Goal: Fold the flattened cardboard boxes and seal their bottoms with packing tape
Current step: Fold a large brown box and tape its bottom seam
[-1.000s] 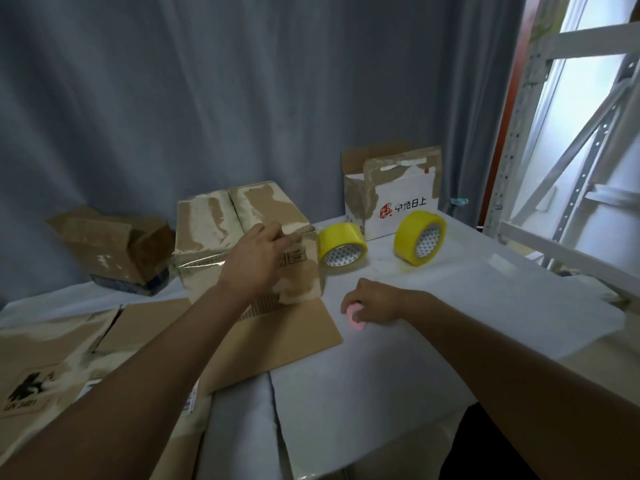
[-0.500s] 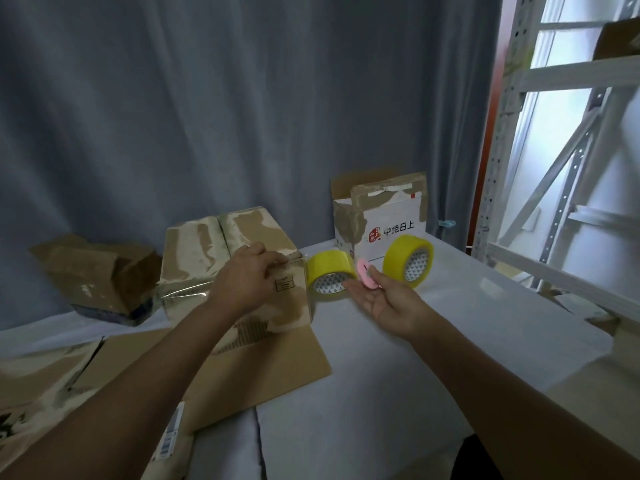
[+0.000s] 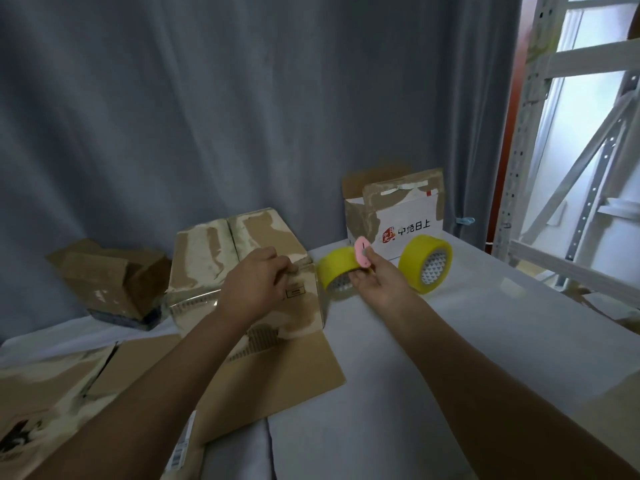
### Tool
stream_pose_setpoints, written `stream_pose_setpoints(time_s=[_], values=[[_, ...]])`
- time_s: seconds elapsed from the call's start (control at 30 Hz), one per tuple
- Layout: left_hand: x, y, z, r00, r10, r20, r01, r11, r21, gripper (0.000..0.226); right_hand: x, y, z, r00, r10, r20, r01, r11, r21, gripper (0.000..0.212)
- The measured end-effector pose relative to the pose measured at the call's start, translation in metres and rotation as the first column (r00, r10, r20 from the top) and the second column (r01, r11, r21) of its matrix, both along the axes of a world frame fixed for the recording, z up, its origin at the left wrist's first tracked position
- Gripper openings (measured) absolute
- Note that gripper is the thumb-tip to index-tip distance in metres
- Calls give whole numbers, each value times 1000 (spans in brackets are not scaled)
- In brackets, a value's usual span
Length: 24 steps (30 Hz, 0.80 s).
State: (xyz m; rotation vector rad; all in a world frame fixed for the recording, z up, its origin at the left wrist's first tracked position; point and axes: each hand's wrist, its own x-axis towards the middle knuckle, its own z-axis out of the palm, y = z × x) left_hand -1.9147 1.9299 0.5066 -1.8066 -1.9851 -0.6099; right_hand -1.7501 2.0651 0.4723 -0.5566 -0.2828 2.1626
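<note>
At the far left of the frame a crumpled open box (image 3: 114, 282) sits against the curtain, and flat cardboard sheets (image 3: 52, 393) lie at the lower left on the white table (image 3: 485, 358). Just left of centre stands the folded box (image 3: 242, 268), bottom flaps up, with clear tape (image 3: 192, 301) visible across its left side. The left hand (image 3: 254, 287) rests on the box's top front edge, fingers curled and pinching at the flap edge; what exactly is between the fingertips I cannot tell. To its right the right hand (image 3: 375, 277) holds a small pink cutter (image 3: 363, 256) between thumb and fingers, lifted in front of the near yellow tape roll (image 3: 334, 271). A second yellow roll (image 3: 426, 265) stands further right, before a white printed box (image 3: 394, 211). The step looks like trimming tape at the seam. Doing it well likely means keeping the left hand pressing the flap flat, bringing the blade to the tape away from those fingers, and cutting with one short stroke so the tape end lies smooth.
</note>
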Motion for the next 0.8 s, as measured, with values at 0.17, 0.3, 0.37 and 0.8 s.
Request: stream_pose_setpoints(time_s=[0.17,0.3,0.37,0.8], values=[[1,0,-1,999,-20,-25,21,999,24,16,-5,-2,9,986,-160,45,157,986,62,38],[-2,-2,-2,999,-16,-40,17,1000,18,16,-11,-6,8,933,-285,221,233,944,233,25],[-2,-2,-2,999,-14,-47,14,1000,11,16,-12,-5,4,880,-370,299,251,895,370,16],[-3,-5,-4,996,-58,-67,56,998,-26,49,7,7,-21,760,-484,435,138,773,619,17]])
